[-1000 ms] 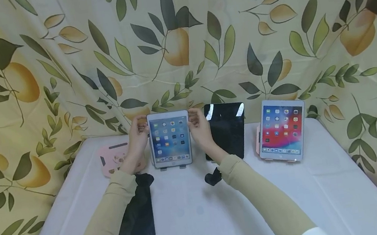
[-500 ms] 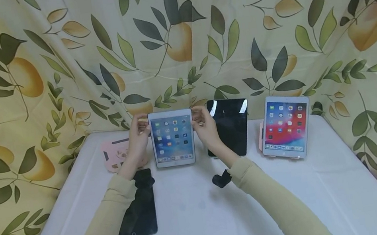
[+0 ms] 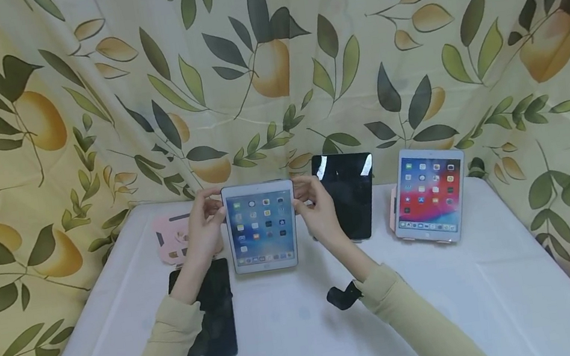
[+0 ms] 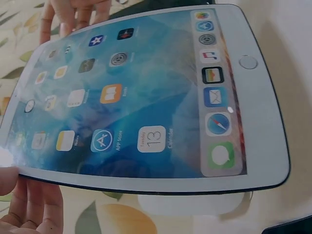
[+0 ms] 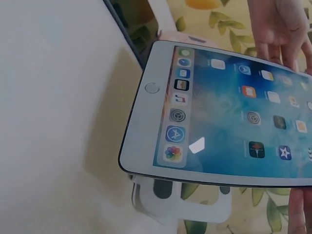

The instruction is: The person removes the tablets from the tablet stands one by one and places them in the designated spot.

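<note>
Both hands hold a white tablet by its upper side edges, its blue home screen lit and facing the head camera. My left hand pinches the left edge, thumb in front and fingers behind. On the opposite edge, my right hand grips in the same way. A white stand shows behind and below the tablet in the right wrist view, apart from its lower end. From the head view that stand is hidden. In the left wrist view the left hand's fingers curl under the edge.
A pink stand is behind the left arm, with a black tablet flat in front of it. Right of the hands a dark-screened tablet leans upright. Farther right, another lit white tablet rests on a pink stand.
The tablet has come off the stand, whose lower lips showed under it one second ago, and moved toward me. Both hands and forearms have drawn back with it.
</note>
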`<state>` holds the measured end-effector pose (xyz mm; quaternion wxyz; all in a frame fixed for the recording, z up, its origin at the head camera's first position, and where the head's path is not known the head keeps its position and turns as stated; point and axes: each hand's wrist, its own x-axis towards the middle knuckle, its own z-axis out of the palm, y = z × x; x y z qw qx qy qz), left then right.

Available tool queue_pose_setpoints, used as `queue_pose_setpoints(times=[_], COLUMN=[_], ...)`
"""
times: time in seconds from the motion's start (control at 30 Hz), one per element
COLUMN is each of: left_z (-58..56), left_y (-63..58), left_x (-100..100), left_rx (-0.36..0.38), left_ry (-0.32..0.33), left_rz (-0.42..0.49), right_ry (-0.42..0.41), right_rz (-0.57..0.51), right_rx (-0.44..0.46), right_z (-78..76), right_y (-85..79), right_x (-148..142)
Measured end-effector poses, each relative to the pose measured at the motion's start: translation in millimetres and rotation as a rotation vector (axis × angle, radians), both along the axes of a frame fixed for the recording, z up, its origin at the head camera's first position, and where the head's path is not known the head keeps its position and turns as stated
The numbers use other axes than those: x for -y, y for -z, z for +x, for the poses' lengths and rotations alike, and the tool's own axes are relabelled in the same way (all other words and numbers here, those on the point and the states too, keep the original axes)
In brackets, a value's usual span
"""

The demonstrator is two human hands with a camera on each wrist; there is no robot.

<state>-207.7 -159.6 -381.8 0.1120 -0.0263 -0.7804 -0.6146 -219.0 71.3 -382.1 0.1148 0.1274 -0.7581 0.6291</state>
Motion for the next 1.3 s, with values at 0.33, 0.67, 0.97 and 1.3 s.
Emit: queue_pose_setpoints(times=[0.33,0.67,0.97,1.3], left_z=[32.6,55.4,66.7,68.3], left_y=[-0.6,5.7,24.4,37.9], left_x=[-1,-2,-3,-3], left_rx=[0.030,0.057,0.169,0.247], left_ry=[-0.012,-0.028,-0.045,-0.030], left_rz=[-0.002,0.032,0.037,0.104], right_ry=[-0.026,-0.050,-0.036,-0.030], right_rz=[-0.011,-0.010,-0.017,-0.053], right_rx=[0.040,0.080,0.187,0.259], right_z=[34.9,56.4,58.3,59.7], right_y=[-11.7,-7.9,24.5,46.2], right_x=[-4,-6,-10,-12])
